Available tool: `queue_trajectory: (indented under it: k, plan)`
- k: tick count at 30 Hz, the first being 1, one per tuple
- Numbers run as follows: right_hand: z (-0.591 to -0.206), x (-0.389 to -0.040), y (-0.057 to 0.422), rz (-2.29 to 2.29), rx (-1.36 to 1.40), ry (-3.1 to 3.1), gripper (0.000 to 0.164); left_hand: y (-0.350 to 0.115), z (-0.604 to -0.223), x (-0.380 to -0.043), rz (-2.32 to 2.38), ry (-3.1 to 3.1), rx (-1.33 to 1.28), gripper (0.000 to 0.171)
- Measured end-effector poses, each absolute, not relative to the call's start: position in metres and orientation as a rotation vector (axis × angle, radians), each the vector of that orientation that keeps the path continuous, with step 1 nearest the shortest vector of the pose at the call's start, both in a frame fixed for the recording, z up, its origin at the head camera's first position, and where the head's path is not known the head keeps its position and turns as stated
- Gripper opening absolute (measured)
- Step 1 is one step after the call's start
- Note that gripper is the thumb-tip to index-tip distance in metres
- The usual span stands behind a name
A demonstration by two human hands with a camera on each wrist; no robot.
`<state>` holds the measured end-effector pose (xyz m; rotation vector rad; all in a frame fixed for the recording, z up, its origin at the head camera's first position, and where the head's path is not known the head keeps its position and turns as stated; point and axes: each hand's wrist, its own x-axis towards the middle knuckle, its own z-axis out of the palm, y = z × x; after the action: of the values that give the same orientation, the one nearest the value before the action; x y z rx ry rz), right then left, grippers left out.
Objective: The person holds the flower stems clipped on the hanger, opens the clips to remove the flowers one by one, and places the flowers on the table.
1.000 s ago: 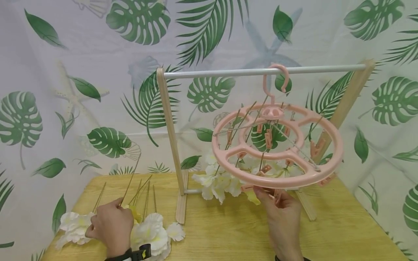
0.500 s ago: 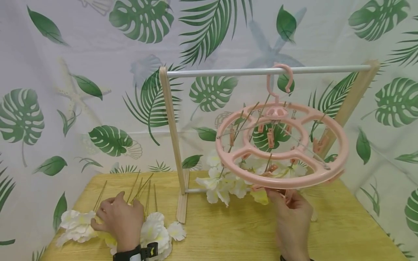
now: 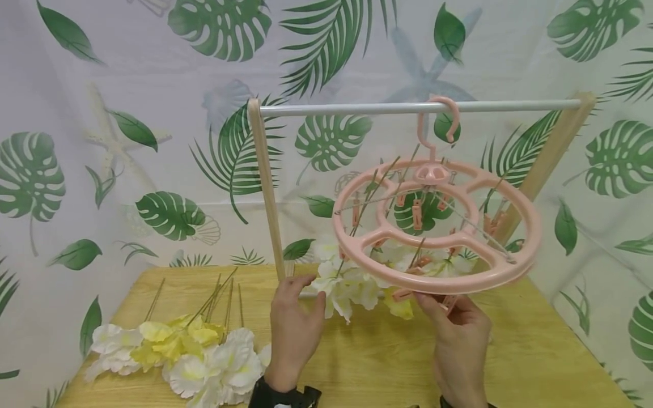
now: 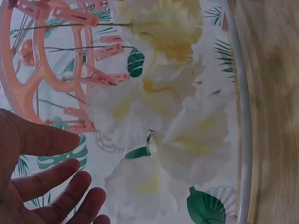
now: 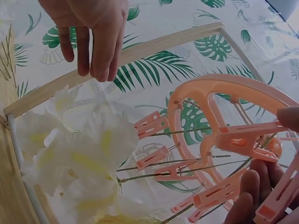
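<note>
My right hand (image 3: 461,351) is under the near rim of a round pink clip hanger (image 3: 433,284). Its thumb and fingers pinch a pink clothespin (image 5: 240,142) of that hanger. Several white artificial flowers (image 3: 352,286) hang head down from the hanger's clips, stems up through the ring, with a yellow flower (image 3: 400,307) among them. My left hand (image 3: 296,334) is raised left of these blooms, thumb and fingers spread apart. In the left wrist view its fingertips (image 4: 96,198) hold nothing and stand apart from the petals.
The hanger hooks over a grey-white bar (image 3: 347,109) between wooden posts (image 3: 265,181). Loose yellow flowers (image 3: 176,343) and white flowers (image 3: 219,365) lie on the wooden table (image 3: 377,368) at left, stems pointing to the back. A leaf-print cloth covers the wall.
My left hand let go of a flower stem over the pile at left, then moved right to the hanging flowers. My right hand stays at the hanger, having shifted slightly right with it.
</note>
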<state>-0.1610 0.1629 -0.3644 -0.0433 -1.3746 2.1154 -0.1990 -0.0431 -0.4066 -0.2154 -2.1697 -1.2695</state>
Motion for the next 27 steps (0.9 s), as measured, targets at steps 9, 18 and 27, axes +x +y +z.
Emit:
queue_trajectory:
  k: [9, 18, 27]
  plan:
    - [-0.363, -0.16, 0.167, 2.145, -0.041, -1.511, 0.015, -0.032, -0.408, -0.196, -1.304, -2.199, -0.257, 0.028]
    - [-0.365, -0.162, 0.171, 2.148, -0.084, -1.644, 0.009, -0.031, -0.407, -0.195, -1.419, -2.239, -0.286, 0.027]
    - [-0.371, -0.163, 0.184, 2.147, 0.049, -1.557, 0.027, -0.027, -0.406, -0.194, -1.415, -2.277, -0.328, 0.026]
